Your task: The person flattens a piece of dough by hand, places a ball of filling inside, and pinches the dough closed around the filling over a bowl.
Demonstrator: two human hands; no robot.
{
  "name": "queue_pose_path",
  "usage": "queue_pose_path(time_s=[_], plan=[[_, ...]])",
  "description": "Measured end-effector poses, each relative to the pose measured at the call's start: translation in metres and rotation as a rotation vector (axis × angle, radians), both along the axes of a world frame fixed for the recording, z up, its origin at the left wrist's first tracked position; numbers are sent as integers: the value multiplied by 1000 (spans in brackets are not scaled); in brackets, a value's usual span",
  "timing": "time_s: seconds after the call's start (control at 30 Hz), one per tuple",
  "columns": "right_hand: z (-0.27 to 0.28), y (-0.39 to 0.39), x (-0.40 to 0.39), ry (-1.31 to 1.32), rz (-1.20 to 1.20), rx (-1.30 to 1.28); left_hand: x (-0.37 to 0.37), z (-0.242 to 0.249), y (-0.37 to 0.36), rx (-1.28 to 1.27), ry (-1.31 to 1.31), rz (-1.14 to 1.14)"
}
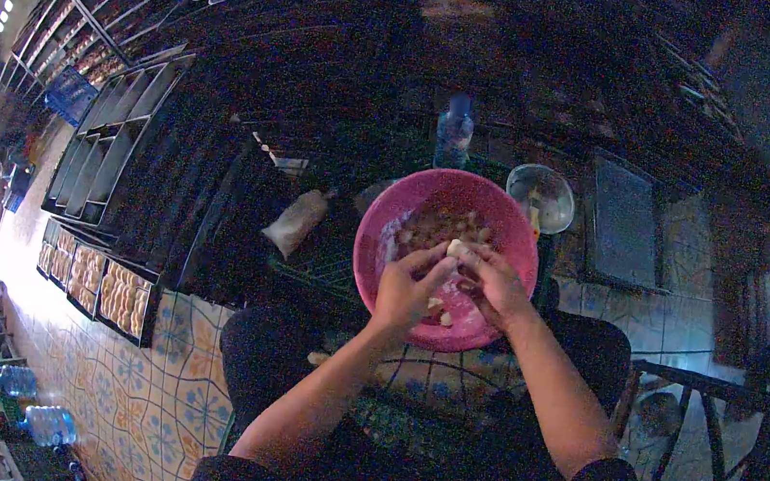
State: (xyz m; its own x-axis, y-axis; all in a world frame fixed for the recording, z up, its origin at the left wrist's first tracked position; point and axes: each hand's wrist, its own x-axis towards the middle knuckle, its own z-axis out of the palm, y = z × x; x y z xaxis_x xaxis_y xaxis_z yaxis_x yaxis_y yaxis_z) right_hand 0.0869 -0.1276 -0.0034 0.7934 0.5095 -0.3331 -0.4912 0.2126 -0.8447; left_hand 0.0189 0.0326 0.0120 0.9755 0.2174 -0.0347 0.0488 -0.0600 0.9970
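Both hands meet over a pink basin (380, 203). My left hand (409, 294) has its fingers curled, with the tips at a small pale piece of dough (456, 248). My right hand (494, 286) is closed round the same piece from the other side. Inside the basin, a brownish crumbly filling or similar lumps (450, 228) lie along the far side. A few pale dough bits (445, 318) rest near its front wall, and white powder streaks the left side. The hands hide the basin's middle.
Behind the basin stands a blue-tinted bottle (455, 133). A metal bowl (555, 187) with a brush-like handle sits at the right, beside a dark tray (626, 224). A bag (296, 223) lies left. Trays of pale buns (126, 300) line the tiled floor (186, 351).
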Motion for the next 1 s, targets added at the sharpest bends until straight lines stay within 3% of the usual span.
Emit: queue_pose_path(time_s=[0.1, 0.17, 0.3, 0.4, 0.47, 0.6, 0.67, 0.7, 0.77, 0.9, 0.97, 1.0], plan=[[-3, 1, 0, -209, 10, -115, -1, 7, 2, -173, 146, 8], [9, 3, -6, 48, 12, 24, 1, 0, 3, -514, 223, 50], [7, 2, -2, 18, 61, 32, 6, -14, 9, -628, 209, -39], [1, 1, 1, -72, 63, -51, 4, -7, 11, -470, 265, -36], [1, 2, 2, -345, 106, -236, 4, -11, 10, -456, 267, 24], [-20, 1, 8, -287, 41, -304, 2, -9, 11, -343, 156, 60], [-37, 2, 10, -559, -132, -411, 3, 6, 9, -312, 184, 102], [-28, 1, 9, -559, -134, -410, 4, 7, 10, -311, 184, 100], [1, 0, 1, -331, -10, -339, 5, 6, 12, 7, 55, -17], [-5, 5, -2, -416, -55, -296, 4, 0, 14, -28, 198, -27], [-14, 7, -2, -446, -86, -394, 3, 2, 13, 220, 163, -5], [-10, 9, -4, -446, -86, -396, 4, 1, 14, 219, 163, -5]])
